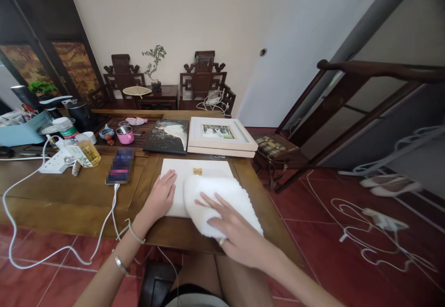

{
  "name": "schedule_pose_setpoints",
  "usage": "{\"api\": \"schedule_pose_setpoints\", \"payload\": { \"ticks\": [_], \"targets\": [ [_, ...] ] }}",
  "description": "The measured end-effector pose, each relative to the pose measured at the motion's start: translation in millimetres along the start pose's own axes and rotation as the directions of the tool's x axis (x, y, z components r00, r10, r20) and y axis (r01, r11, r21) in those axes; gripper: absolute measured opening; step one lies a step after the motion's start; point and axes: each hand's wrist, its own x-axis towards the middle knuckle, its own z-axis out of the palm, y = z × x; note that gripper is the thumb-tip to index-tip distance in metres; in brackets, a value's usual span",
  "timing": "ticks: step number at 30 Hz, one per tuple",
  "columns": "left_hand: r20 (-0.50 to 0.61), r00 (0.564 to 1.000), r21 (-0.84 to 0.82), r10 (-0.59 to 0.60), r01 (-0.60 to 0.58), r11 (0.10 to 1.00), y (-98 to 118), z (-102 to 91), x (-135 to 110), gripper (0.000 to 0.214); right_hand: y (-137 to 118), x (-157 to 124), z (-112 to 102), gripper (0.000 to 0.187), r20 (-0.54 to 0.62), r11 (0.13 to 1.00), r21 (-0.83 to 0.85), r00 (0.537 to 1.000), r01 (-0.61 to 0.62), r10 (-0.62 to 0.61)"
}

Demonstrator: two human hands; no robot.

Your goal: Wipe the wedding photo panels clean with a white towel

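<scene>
In the head view, the right hand (231, 228) is lying over a fluffy white cloth (239, 195), its fingers spreading across the top rather than closing around a fold. The cloth is sitting directly beneath those fingers, reaching out past them on the far side and to the right. It is covering the right part of a flat white panel (180, 177) and spilling over the near edge onto the wooden table (259, 188). A small gold emblem (197, 171) is showing on the panel, just beyond the cloth's far edge.

The left hand (160, 196) is resting on the panel's left edge, its fingers lying nearly straight and close together, gripping nothing that shows; whether the thumb is pressing the panel's side, I cannot tell. Beyond the panel, a dark photo cover (166, 136) and a pale picture frame (222, 135) are lying side by side.
</scene>
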Motion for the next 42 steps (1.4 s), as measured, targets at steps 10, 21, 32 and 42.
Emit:
{"api": "schedule_pose_setpoints", "payload": {
  "ticks": [10,21,32,42],
  "targets": [
    [0.024,1.000,-0.017,-0.020,0.020,1.000,1.3,-2.6,-0.2,0.041,63.1,84.5,-7.3,0.046,-0.018,0.989,-0.102,0.994,-0.111,0.110],
    [0.039,0.999,0.004,-0.016,0.016,1.000,3.5,-4.2,1.0,0.041,-35.2,21.6,-2.5,0.042,0.192,0.997,-0.024,0.978,-0.078,0.081],
    [0.021,1.000,-0.012,-0.016,0.016,1.000,1.9,-2.6,-0.2,0.041,29.1,70.0,-9.3,0.046,0.032,0.988,-0.092,0.991,-0.125,0.128],
    [0.010,1.000,-0.025,0.004,-0.004,1.000,-0.2,-1.2,0.1,0.041,11.2,82.8,4.8,0.041,0.074,0.969,-0.209,0.986,-0.134,0.152]
  ]
}}
